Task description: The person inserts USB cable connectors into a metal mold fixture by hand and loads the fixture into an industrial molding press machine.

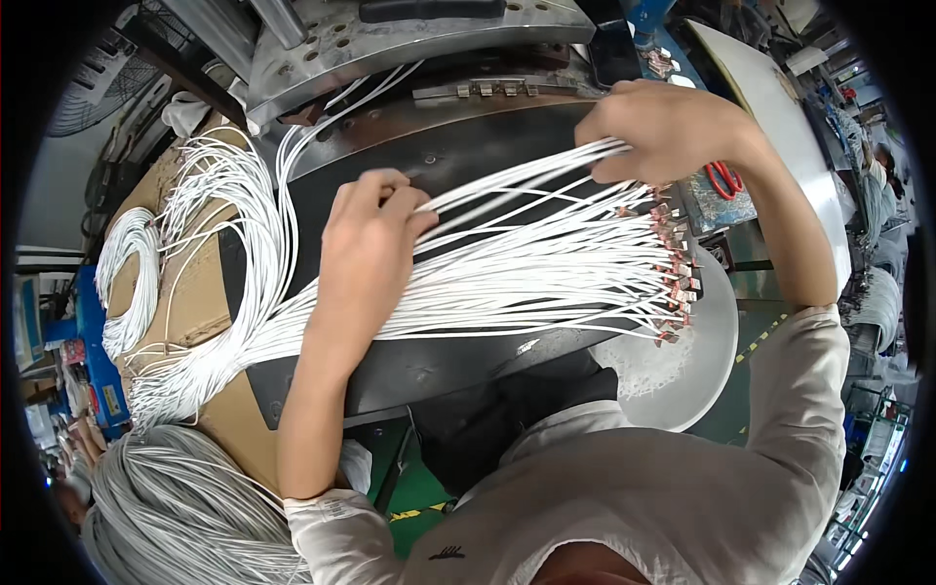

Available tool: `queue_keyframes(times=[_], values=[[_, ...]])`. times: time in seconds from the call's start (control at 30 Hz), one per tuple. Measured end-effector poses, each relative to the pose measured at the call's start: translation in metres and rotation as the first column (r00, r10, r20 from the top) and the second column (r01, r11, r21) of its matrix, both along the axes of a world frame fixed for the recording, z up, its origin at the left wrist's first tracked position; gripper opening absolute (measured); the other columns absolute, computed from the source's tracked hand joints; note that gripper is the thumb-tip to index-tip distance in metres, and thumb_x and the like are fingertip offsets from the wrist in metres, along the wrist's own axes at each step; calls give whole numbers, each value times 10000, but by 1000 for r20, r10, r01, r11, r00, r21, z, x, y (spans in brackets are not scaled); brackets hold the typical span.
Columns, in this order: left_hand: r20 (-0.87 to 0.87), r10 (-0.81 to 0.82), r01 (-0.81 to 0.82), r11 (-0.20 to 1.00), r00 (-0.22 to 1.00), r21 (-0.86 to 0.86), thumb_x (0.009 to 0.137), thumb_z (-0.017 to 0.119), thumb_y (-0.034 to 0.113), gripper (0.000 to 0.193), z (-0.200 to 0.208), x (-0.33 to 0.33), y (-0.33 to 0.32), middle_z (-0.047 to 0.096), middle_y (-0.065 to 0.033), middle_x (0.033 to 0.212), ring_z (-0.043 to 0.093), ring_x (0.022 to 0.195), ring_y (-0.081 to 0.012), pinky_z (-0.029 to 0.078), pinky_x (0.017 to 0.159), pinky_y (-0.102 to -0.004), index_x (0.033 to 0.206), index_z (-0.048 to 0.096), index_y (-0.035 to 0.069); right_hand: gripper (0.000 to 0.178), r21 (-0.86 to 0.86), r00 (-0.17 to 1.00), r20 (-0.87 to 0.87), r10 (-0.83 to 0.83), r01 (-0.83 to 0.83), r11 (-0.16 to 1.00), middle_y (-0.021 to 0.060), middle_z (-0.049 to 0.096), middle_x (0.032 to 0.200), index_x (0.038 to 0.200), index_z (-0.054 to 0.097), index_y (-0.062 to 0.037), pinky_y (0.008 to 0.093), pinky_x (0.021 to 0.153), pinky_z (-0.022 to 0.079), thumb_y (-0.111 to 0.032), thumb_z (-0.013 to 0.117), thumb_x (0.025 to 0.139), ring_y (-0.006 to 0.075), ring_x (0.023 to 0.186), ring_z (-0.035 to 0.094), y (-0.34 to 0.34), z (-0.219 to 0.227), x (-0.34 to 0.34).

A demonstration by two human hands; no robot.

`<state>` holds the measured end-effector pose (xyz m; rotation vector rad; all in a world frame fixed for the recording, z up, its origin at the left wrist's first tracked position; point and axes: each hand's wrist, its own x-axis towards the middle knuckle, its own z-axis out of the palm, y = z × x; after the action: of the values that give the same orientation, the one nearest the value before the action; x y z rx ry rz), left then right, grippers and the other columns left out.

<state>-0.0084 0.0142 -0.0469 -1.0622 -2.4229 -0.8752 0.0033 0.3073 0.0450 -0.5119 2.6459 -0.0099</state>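
A few white cables (526, 175) stretch between my two hands above a dark work surface (468, 375). My left hand (375, 229) is closed round them, its fingertips curled over the strands. At the far right my right hand (663, 127) pinches the other end of these cables, and its fingers hide their tips. Below lies a wide bundle of white cables (507, 268), fanned out toward the right. Small coppery metal terminals with red parts (678, 278) sit on the right ends of that bundle.
A steel press plate (419, 49) stands at the back. Scissors with red handles (723, 180) lie beyond my right wrist. Coiled white cables (127, 278) rest on cardboard (200, 292) at left, above a large grey cable bundle (185, 507). A round grey tray (717, 341) holds white bits.
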Motion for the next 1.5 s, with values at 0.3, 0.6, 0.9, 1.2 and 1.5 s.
queue_keyframes(times=[0.3, 0.6, 0.9, 1.2, 1.5], values=[[4, -105, 105, 994, 994, -5, 838, 683, 2, 166, -6, 10, 10, 609, -108, 873, 603, 708, -293, 505, 644, -411, 1003, 670, 14, 263, -485, 952, 294, 82, 75, 871, 70, 642, 787, 998, 671, 3, 312, 666, 486, -237, 713, 898, 158, 729, 631, -26, -37, -5], [284, -128, 159, 983, 950, -90, 831, 728, 72, 201, 3, 6, 5, 614, -113, 816, 609, 728, -294, 490, 631, -382, 1023, 698, 24, 255, -442, 983, 169, -77, 146, 885, -6, 510, 625, 919, 647, -3, 287, 505, 354, -251, 643, 978, 95, 562, 430, 28, -24, 6], [892, -302, 221, 946, 337, 237, 974, 642, 164, 229, 26, -22, 16, 620, -6, 746, 521, 692, -68, 391, 567, -225, 1113, 692, -11, 260, -724, 884, 379, -273, 467, 508, 4, 606, 746, 1098, 665, -13, 218, 528, 386, -248, 634, 991, 61, 584, 486, 100, -21, 31], [777, -627, -32, 779, -61, 626, 1018, 577, 187, 234, 14, 16, 140, 563, -3, 819, 460, 624, -57, 370, 552, -217, 1132, 612, -15, 623, -868, 971, 217, 104, 143, 476, 127, 614, 1275, 1249, 620, 1, 344, 924, 492, -555, 498, 997, 220, 1138, 592, 41, -69, -9], [863, -505, -141, 854, 5, 500, 1010, 578, 117, 176, 13, 4, 58, 660, -58, 927, 642, 754, -116, 549, 654, -250, 1128, 607, -10, 535, -40, 653, -755, -57, 41, 998, 206, 597, 1208, 1334, 510, 4, 408, 914, 481, -408, 552, 996, 351, 1137, 576, 8, -111, -32]])
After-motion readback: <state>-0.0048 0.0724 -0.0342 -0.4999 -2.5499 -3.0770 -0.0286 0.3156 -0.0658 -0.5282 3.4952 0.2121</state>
